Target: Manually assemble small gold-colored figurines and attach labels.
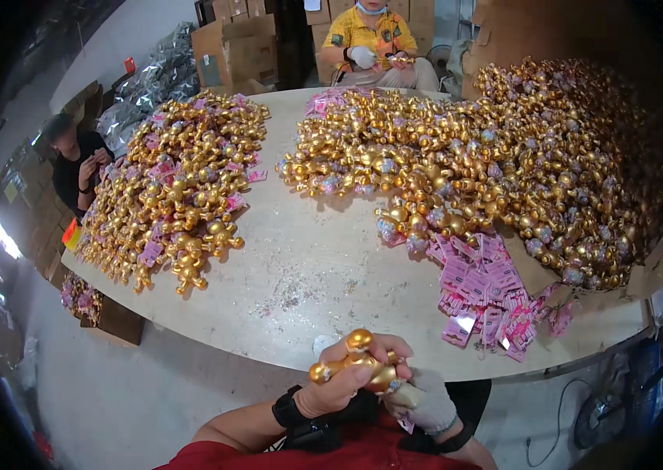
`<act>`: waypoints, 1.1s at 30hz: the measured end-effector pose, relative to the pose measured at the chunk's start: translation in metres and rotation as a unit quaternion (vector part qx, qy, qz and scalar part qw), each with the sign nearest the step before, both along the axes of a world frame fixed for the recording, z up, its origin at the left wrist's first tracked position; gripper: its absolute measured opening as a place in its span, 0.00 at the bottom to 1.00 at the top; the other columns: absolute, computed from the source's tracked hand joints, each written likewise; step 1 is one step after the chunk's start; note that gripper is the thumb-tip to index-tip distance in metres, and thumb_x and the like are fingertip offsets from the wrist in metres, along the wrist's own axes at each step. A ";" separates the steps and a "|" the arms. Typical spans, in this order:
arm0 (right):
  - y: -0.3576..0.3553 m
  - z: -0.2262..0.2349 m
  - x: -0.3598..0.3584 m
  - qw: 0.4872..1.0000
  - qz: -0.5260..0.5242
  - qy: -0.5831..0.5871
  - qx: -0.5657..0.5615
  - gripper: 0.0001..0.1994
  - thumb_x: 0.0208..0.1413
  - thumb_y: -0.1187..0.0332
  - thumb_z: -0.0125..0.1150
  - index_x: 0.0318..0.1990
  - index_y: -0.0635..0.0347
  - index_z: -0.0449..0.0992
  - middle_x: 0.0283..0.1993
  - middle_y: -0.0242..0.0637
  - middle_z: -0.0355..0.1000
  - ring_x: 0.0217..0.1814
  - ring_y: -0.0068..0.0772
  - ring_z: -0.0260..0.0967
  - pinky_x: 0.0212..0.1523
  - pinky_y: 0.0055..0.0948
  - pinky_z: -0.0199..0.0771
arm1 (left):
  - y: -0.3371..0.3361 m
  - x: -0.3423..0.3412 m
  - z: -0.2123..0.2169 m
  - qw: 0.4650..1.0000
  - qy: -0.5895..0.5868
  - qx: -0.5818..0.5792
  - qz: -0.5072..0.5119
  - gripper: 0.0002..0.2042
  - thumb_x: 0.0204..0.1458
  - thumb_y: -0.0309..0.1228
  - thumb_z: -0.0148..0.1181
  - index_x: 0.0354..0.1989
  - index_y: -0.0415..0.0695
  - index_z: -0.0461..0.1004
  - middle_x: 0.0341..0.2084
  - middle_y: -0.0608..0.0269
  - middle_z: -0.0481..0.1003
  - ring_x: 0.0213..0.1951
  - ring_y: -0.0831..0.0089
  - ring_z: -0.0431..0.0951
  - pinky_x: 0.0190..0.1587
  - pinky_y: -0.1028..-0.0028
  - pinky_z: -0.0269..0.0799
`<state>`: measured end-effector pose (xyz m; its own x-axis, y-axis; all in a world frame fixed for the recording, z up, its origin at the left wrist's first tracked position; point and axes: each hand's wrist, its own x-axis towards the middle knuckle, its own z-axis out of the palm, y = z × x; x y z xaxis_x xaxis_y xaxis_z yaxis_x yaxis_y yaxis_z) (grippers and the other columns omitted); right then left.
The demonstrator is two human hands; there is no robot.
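A shiny gold figurine with rounded knobs for head and limbs is held just off the table's near edge. My bare left hand is wrapped round it, thumb across the front and fingers behind. My right hand, in a pale glove, is closed at the figurine's lower right side, where silvery glitter shows. A small pink piece sticks out below the glove; most of it is hidden. To the right lies a bunch of pink printed cards at the foot of the larger heap.
Gold figurines form a left heap and a larger right heap on the pale table. Loose glitter lies between. One person sits across, another at far left. A cardboard box stands below the table.
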<state>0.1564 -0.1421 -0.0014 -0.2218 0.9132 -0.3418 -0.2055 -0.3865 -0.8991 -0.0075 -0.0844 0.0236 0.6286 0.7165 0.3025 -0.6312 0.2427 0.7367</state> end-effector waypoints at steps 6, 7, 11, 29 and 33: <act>0.010 -0.006 0.011 0.993 0.063 -0.063 0.083 0.12 0.53 0.62 0.56 0.34 0.64 0.72 0.17 0.29 0.64 0.16 0.18 0.59 0.16 0.19 0.58 | 0.021 0.006 -0.010 0.991 -0.079 -0.088 0.054 0.12 0.59 0.38 0.41 0.39 0.42 0.62 0.43 0.48 0.67 0.40 0.58 0.74 0.43 0.62 0.71; 0.013 -0.006 0.009 0.994 0.031 -0.007 0.102 0.13 0.54 0.61 0.55 0.35 0.64 0.72 0.18 0.30 0.66 0.16 0.19 0.60 0.17 0.18 0.59 | 0.024 0.010 -0.009 0.980 -0.062 -0.142 0.121 0.14 0.59 0.41 0.40 0.37 0.42 0.64 0.42 0.48 0.68 0.37 0.55 0.75 0.41 0.61 0.72; 0.029 0.011 -0.003 0.984 -0.080 0.120 0.101 0.16 0.59 0.59 0.49 0.39 0.65 0.72 0.23 0.34 0.69 0.20 0.20 0.64 0.19 0.17 0.62 | 0.042 0.005 0.001 0.962 -0.146 -0.194 0.124 0.15 0.58 0.42 0.41 0.35 0.43 0.67 0.41 0.53 0.70 0.38 0.54 0.75 0.40 0.57 0.72; 0.041 -0.020 0.007 0.975 -0.188 0.054 0.104 0.15 0.59 0.59 0.47 0.38 0.65 0.67 0.31 0.42 0.68 0.30 0.32 0.68 0.27 0.28 0.69 | 0.056 -0.038 -0.011 0.950 0.020 -0.207 0.234 0.14 0.48 0.22 0.47 0.45 0.40 0.61 0.48 0.48 0.65 0.46 0.51 0.72 0.51 0.55 0.70; 0.040 -0.020 0.011 0.977 -0.186 0.065 0.086 0.14 0.56 0.62 0.50 0.35 0.67 0.67 0.28 0.43 0.68 0.25 0.32 0.66 0.24 0.27 0.68 | 0.065 -0.051 -0.025 0.934 0.182 -0.239 0.193 0.18 0.42 0.20 0.53 0.46 0.41 0.66 0.47 0.56 0.68 0.46 0.61 0.72 0.49 0.66 0.71</act>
<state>0.1674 -0.1026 -0.0213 0.1045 0.9803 -0.1677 -0.4205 -0.1092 -0.9007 -0.0587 -0.0197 -0.0015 0.2946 0.9094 -0.2936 -0.4683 0.4052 0.7852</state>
